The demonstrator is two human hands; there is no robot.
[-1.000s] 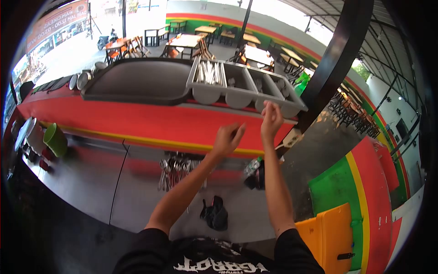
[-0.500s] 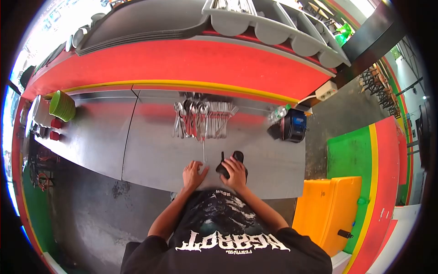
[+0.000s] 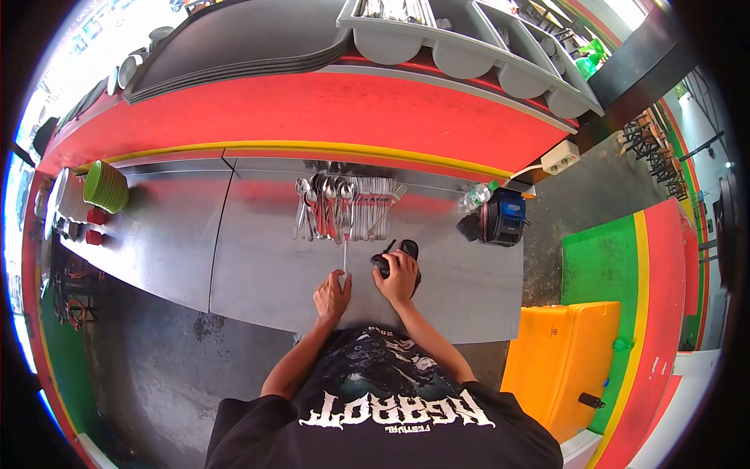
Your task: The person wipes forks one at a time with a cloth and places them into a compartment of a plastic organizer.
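Observation:
My left hand (image 3: 332, 297) is at the near end of a thin metal utensil (image 3: 346, 254), its thumb and fingers closed around the handle's tip. The utensil points away from me, toward a row of spoons (image 3: 328, 191) and forks (image 3: 376, 205) laid side by side on the steel table (image 3: 266, 266). To the right, my right hand (image 3: 398, 278) rests over a black object (image 3: 408, 248) with its fingers curled round it. What that object is, I cannot make out, as the hand partly covers it.
A clear bottle (image 3: 475, 197) and a black-and-blue device (image 3: 504, 216) stand at the table's right end. Green bowls (image 3: 106, 187) are stacked at the left. Above the red ledge (image 3: 273, 105) are dark trays (image 3: 242, 47) and a grey cutlery holder (image 3: 461, 59). A yellow box (image 3: 555, 352) sits at right.
Both hands have moved slightly forward. My left fingers have closed at the utensil's end. The black object has shifted forward under my right hand.

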